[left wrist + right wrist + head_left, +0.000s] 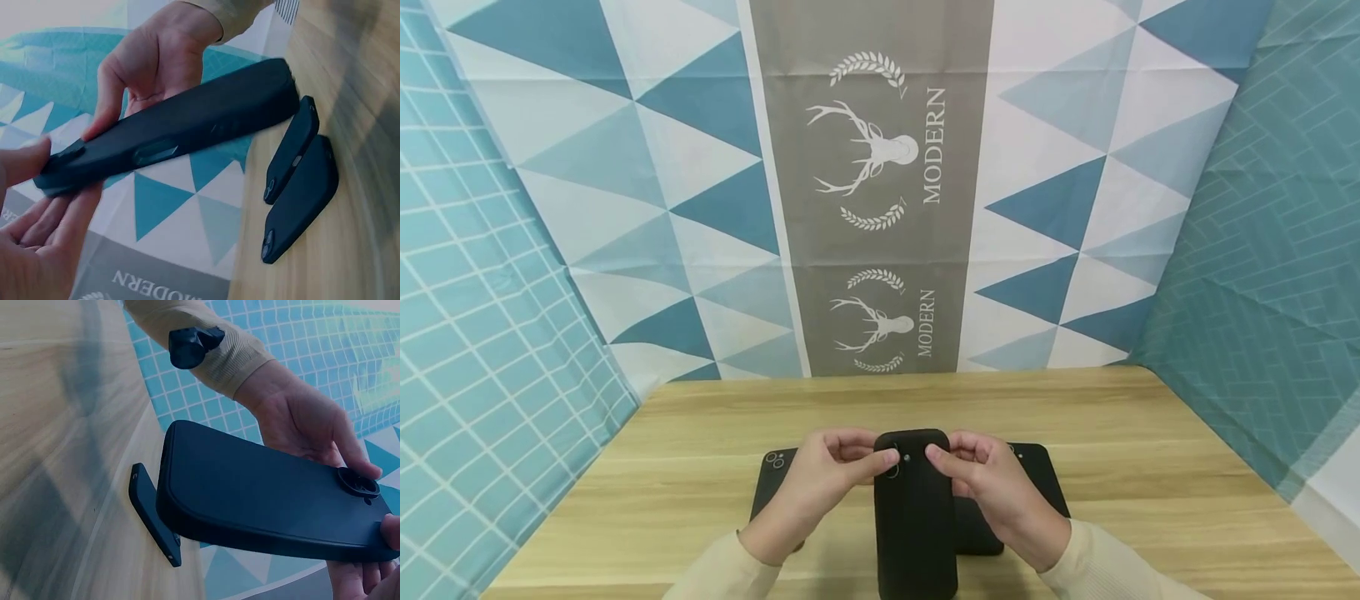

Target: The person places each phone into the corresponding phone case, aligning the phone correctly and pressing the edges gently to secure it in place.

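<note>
Both hands hold a black phone case (pixel 916 525) upright above the table, its camera side toward the head view. My left hand (pixel 827 475) pinches the upper left corner, the thumb by the camera ring (pixel 358 482). At the upper right corner, my right hand (pixel 996 482) pinches the edge with its thumb on the back. A side slot (pixel 156 152) shows in the left wrist view. The front is hidden, so I cannot tell whether a phone is inside. Another black case (pixel 769 479) lies behind my left wrist.
Two more black cases lie partly behind my right hand, one farther back (pixel 1042 471) and one nearer (pixel 977 533). The wooden table (pixel 700 433) meets a patterned cloth backdrop (pixel 880 250) at its far edge, with tiled-pattern cloth (pixel 475 333) at the left.
</note>
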